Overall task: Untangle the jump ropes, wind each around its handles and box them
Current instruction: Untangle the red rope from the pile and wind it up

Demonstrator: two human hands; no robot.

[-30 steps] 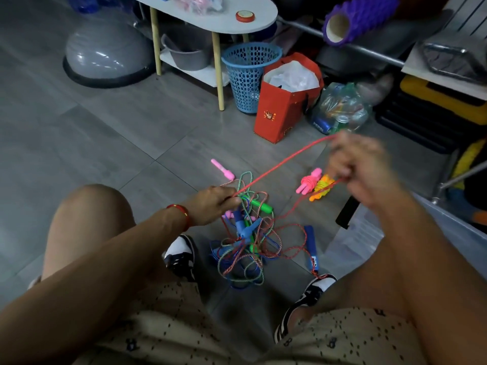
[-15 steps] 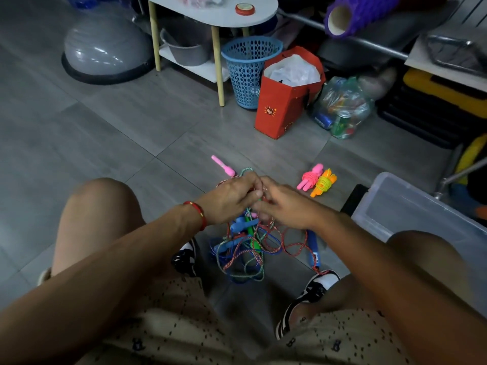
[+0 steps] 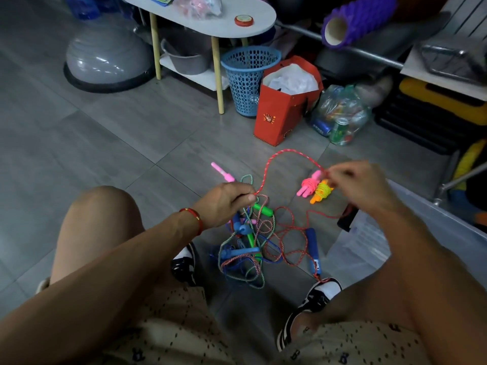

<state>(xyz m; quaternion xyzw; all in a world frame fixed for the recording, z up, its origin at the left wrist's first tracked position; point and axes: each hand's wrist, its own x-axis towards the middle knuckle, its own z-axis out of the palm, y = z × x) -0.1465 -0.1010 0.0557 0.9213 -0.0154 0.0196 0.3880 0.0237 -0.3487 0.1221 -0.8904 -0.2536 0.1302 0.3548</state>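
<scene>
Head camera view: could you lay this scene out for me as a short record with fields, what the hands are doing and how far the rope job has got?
left hand: left hand pinches the red rope above the tangle
right hand: right hand holds the same rope's other stretch; blurred
red rope: arches slack between the hands
tangle: tangled ropes with green and blue handles, on the floor
finished: pink bundle and orange bundle, wound, on the floor
box: clear box at right; contents cannot be made out
</scene>
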